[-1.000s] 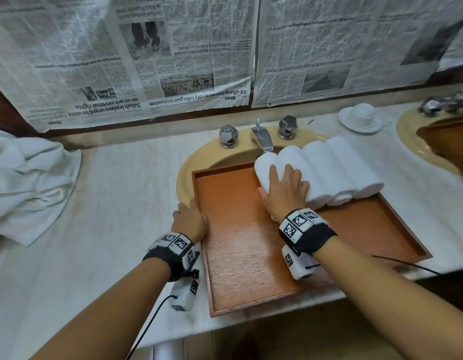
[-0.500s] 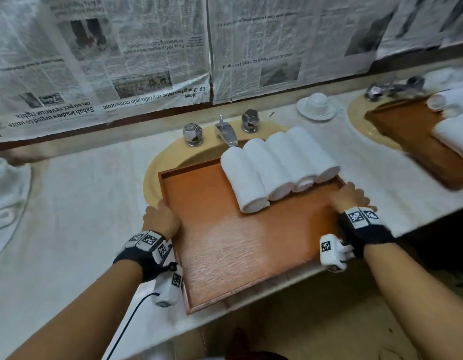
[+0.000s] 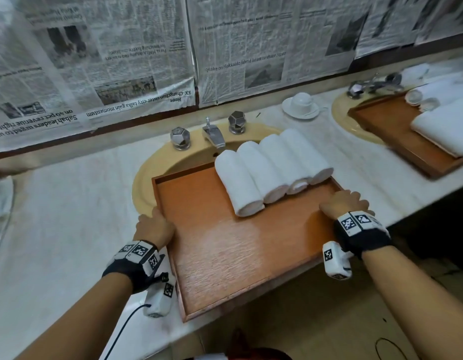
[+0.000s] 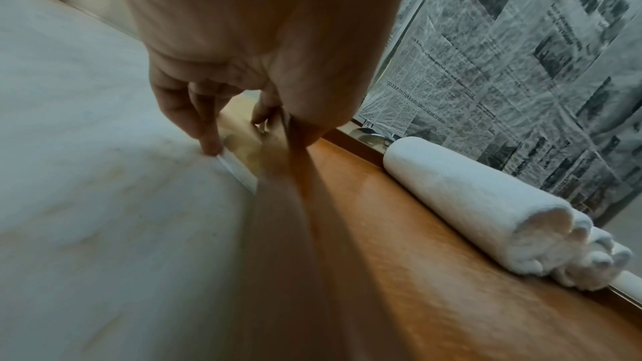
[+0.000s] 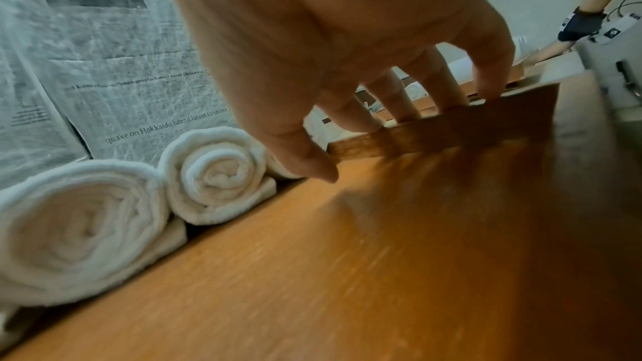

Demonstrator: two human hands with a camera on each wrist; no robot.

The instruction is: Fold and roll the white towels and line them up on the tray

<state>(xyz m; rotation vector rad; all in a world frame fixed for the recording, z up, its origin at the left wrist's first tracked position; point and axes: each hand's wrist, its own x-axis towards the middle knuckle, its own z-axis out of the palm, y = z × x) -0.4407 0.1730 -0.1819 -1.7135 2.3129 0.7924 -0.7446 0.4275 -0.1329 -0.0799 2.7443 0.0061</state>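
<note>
A wooden tray point(image 3: 225, 255) lies over the yellow sink, with several rolled white towels point(image 3: 266, 172) side by side along its far edge. My left hand point(image 3: 155, 227) grips the tray's left rim, thumb inside and fingers point(image 4: 194, 120) outside down at the counter. My right hand point(image 3: 342, 203) grips the right rim, its fingers point(image 5: 434, 92) curled over the wooden wall point(image 5: 451, 125). In the right wrist view the spiral ends of the rolled towels point(image 5: 215, 177) lie just left of my thumb. The left wrist view shows the nearest rolled towel point(image 4: 479, 202) lying lengthwise on the tray.
A faucet point(image 3: 213, 135) with two knobs stands behind the tray. At the back sits a white cup on a saucer point(image 3: 300, 105). A second tray point(image 3: 396, 131) with folded towels point(image 3: 446, 128) covers the right sink. Newspaper covers the wall. Marble counter point(image 3: 69, 216) stretches left.
My right hand left the rolled towels and took hold of the tray's right rim. The left hand stays on the left rim. The view has swung right, bringing the second tray into sight.
</note>
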